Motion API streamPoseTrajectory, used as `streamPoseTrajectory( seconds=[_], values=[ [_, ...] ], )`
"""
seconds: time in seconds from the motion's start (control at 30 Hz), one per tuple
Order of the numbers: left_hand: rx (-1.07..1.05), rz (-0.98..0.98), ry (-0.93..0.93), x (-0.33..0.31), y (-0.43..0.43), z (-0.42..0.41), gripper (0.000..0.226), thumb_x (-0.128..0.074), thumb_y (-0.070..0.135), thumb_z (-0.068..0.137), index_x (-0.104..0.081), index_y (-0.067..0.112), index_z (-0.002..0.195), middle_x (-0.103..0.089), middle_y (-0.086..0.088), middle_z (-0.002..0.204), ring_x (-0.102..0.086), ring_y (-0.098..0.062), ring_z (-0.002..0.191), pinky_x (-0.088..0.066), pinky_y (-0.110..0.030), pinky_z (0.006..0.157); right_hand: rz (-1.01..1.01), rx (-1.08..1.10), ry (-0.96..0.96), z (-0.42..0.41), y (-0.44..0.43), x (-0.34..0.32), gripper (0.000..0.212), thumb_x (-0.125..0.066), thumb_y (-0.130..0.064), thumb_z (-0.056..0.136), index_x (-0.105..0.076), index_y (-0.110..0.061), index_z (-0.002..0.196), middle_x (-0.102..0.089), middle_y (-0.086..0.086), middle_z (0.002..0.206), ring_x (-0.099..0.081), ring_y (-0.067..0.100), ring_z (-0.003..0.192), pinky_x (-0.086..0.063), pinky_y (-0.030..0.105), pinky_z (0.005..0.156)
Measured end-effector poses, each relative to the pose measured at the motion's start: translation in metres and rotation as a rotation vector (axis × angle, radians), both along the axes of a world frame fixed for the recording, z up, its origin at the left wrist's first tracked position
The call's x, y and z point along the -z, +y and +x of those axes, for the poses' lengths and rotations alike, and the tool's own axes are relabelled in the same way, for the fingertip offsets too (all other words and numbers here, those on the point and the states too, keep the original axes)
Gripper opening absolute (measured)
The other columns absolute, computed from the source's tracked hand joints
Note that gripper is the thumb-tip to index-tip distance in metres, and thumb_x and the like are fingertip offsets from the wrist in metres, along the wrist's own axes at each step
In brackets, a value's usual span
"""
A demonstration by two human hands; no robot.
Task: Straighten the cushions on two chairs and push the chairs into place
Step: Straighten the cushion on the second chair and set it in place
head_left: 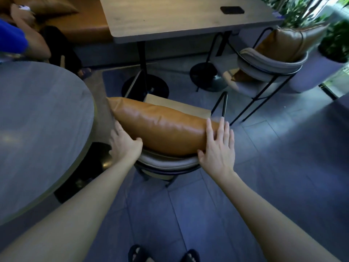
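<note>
A tan leather cushion (160, 127) leans against the grey padded backrest (168, 162) of the near chair, just in front of me. My left hand (123, 143) holds the cushion's left end, thumb on its front face and fingers behind. My right hand (217, 144) lies flat on the cushion's right end with its fingers spread. The chair's beige seat (181, 105) shows beyond the cushion. A second chair (268, 65) stands at the right of the rectangular table, with its own tan cushion (289, 43) upright against its backrest.
A rectangular wooden table (170, 17) with a black phone (232, 10) stands ahead on black pedestal bases. A round grey table (37, 125) is close on my left. A seated person's arm (28, 40) shows at top left. Plants (336, 40) line the right.
</note>
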State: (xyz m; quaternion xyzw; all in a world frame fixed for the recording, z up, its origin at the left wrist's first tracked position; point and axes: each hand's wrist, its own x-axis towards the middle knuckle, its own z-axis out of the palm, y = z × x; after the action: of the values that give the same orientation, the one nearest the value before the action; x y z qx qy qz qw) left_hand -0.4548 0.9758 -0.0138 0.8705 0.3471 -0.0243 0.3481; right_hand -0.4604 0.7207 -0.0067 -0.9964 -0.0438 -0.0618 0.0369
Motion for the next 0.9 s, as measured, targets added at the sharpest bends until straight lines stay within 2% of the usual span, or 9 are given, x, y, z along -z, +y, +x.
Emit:
streamPoseTrajectory(
  seconds=[0.13,0.2,0.3,0.4,0.47,0.57,0.67,0.77,0.9],
  values=[
    [-0.057,-0.151,0.033,0.016,-0.007,0.001,0.099,-0.071,0.025,0.087,-0.006,0.025,0.161,-0.029,-0.015,0.159,-0.043,-0.043,0.136,-0.043,-0.054,0.106,0.289,0.217,-0.06,-0.012,-0.009,0.011,0.123,-0.085,-0.022,0.075,0.004,-0.025,0.16,0.002,0.024,0.168,-0.009,0.041,0.154,-0.017,0.057,0.123],
    [-0.091,-0.205,0.026,0.02,-0.008,0.002,0.101,-0.072,0.022,0.087,-0.005,0.026,0.162,-0.027,-0.015,0.16,-0.042,-0.043,0.137,-0.04,-0.051,0.109,0.483,0.361,0.007,-0.011,-0.013,0.022,0.128,-0.086,-0.026,0.075,0.012,-0.034,0.158,0.006,0.021,0.169,-0.019,0.043,0.152,-0.026,0.059,0.119],
    [-0.122,-0.225,0.014,0.026,-0.005,0.006,0.101,-0.071,0.018,0.086,-0.005,0.027,0.161,-0.029,-0.016,0.159,-0.042,-0.043,0.137,-0.039,-0.049,0.108,0.796,0.558,0.242,-0.007,-0.011,0.034,0.128,-0.084,-0.032,0.078,0.016,-0.038,0.157,0.007,0.017,0.17,-0.033,0.045,0.146,-0.038,0.057,0.11],
    [-0.168,-0.256,0.027,0.029,0.001,0.013,0.093,-0.07,0.016,0.086,-0.014,0.02,0.161,-0.037,-0.017,0.156,-0.045,-0.041,0.136,-0.043,-0.048,0.107,1.184,0.727,0.471,-0.004,0.001,0.049,0.124,-0.082,-0.03,0.081,0.015,-0.032,0.159,-0.005,0.014,0.17,-0.027,0.041,0.149,-0.03,0.054,0.114],
    [-0.184,-0.272,0.042,0.032,0.008,0.016,0.084,-0.069,0.016,0.087,-0.023,0.014,0.157,-0.045,-0.019,0.151,-0.048,-0.041,0.133,-0.046,-0.048,0.105,1.371,0.811,0.596,-0.003,0.013,0.059,0.125,-0.081,-0.028,0.082,0.017,-0.036,0.158,-0.019,0.009,0.168,-0.032,0.041,0.145,-0.034,0.06,0.113],
    [-0.188,-0.303,0.055,0.04,0.021,0.017,0.085,-0.07,0.017,0.088,-0.022,0.012,0.158,-0.045,-0.02,0.152,-0.047,-0.041,0.134,-0.044,-0.045,0.107,1.494,0.892,0.626,-0.004,0.033,0.07,0.124,-0.078,-0.019,0.082,0.018,-0.045,0.155,-0.038,0.009,0.158,-0.048,0.042,0.131,-0.05,0.063,0.097],
    [-0.181,-0.348,0.061,0.049,0.032,0.019,0.088,-0.071,0.016,0.087,-0.021,0.011,0.159,-0.045,-0.02,0.153,-0.047,-0.04,0.135,-0.044,-0.043,0.107,1.547,0.886,0.525,-0.003,0.038,0.078,0.117,-0.075,-0.008,0.08,0.004,-0.046,0.156,-0.054,0.011,0.137,-0.061,0.038,0.109,-0.059,0.061,0.082],
    [-0.19,-0.351,0.049,0.055,0.033,0.02,0.082,-0.065,0.01,0.089,-0.021,0.01,0.159,-0.046,-0.021,0.151,-0.048,-0.041,0.134,-0.042,-0.041,0.106,1.535,0.866,0.527,0.0,0.035,0.081,0.108,-0.074,-0.005,0.079,-0.006,-0.048,0.152,-0.058,0.011,0.124,-0.066,0.037,0.099,-0.061,0.063,0.071],
    [-0.178,-0.351,0.035,0.055,0.028,0.018,0.078,-0.06,0.005,0.091,-0.02,0.007,0.159,-0.046,-0.023,0.15,-0.047,-0.041,0.135,-0.04,-0.038,0.107,1.516,0.871,0.516,0.001,0.035,0.081,0.106,-0.072,-0.003,0.079,-0.008,-0.044,0.152,-0.06,0.013,0.12,-0.067,0.037,0.096,-0.062,0.061,0.067]
  ],
)
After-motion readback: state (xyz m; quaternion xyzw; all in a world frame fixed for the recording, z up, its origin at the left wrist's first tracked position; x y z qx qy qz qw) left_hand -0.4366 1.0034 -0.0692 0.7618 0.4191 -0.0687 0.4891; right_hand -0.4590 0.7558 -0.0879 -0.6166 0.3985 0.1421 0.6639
